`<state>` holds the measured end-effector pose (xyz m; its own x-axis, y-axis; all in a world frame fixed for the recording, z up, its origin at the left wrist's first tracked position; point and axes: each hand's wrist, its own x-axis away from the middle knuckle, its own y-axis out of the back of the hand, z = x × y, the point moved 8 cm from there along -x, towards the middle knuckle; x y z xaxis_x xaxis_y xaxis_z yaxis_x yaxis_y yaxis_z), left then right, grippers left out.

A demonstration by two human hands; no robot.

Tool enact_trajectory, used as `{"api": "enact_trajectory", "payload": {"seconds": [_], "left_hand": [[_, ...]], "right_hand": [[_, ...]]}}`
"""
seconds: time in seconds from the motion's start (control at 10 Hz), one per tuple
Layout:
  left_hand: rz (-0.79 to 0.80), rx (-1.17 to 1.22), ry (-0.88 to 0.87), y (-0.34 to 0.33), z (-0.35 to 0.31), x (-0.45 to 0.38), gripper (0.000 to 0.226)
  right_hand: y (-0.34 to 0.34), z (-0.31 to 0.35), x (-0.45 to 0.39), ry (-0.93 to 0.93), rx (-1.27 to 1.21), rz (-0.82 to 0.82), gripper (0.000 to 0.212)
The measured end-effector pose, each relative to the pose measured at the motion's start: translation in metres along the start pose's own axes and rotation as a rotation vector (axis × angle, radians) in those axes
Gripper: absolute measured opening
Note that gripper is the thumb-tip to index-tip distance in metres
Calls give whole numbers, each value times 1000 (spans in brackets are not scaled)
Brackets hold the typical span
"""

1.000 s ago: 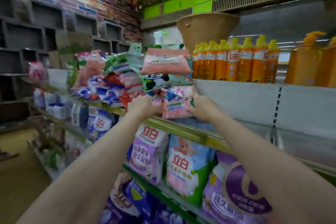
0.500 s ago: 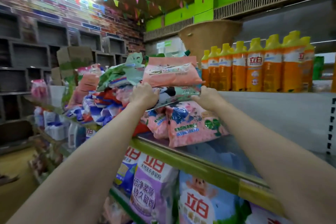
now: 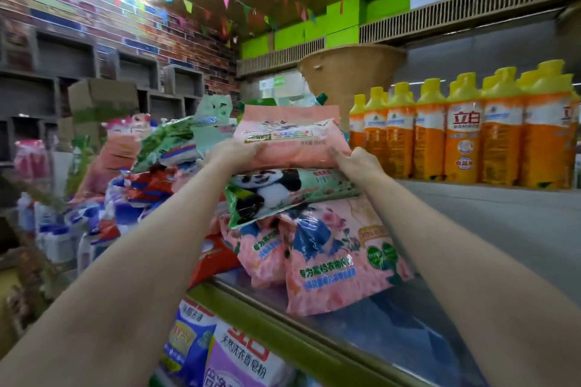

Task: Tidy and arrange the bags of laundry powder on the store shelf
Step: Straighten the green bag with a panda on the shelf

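Both hands were up at the top of the pile on the upper shelf (image 3: 330, 345). The left hand (image 3: 231, 152) and the right hand (image 3: 355, 163) each clasped an end of the top pink bag (image 3: 290, 138), fingers curled around its edges, holding it flat just above the panda bag (image 3: 283, 192). Under that lay 2 pink flowered bags (image 3: 339, 261), the nearer one poking out over the shelf lip.

The pink bag looked like a soft plastic pillow, glossy and crinkled, its filling free to shift. I judged it moderately heavy and slippery, likely to sag in the middle if lifted by 1 corner, so a grip at both short ends seemed right. The pile to the left was a loose heap of shiny bags in green, blue and red, slumped against each other and apt to slide. To the right stood a row of stiff orange bottles (image 3: 465, 135) with yellow caps, upright and well apart from the bags.
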<state>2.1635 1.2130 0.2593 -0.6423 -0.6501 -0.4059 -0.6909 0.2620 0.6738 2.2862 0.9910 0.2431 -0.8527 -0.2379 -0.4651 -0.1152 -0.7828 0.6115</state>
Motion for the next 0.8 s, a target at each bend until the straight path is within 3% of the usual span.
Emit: {"api": "enact_trajectory", "payload": {"seconds": [0.1,0.2,0.3,0.4,0.5,0.6,0.7,0.8], "left_hand": [[97,160,1,-4,5,-6,83],[160,315,8,-4,10,-3,69],[211,414,-4,-6,11,-5,38],[156,457,-48,0,15,-6,47],[101,470,-75,9,19,3,50],[128,468,-239,5,10,8,56],[36,408,-454,5,-19,32,49],[4,449,-523,0,-33,57,42]], "right_hand": [[-4,1,-5,-51,-58,4,66],[1,-1,2,-105,-327,-64,55],[2,-1,9,-124,-420,-112,44],[10,1,17,-104,-440,-192,32],[14,5,33,-85,-466,-219,45],[28,2,62,-107,-373,-284,51],[41,-1,93,-128,-400,-247,66],[56,4,123,-54,-271,-210,78]]}}
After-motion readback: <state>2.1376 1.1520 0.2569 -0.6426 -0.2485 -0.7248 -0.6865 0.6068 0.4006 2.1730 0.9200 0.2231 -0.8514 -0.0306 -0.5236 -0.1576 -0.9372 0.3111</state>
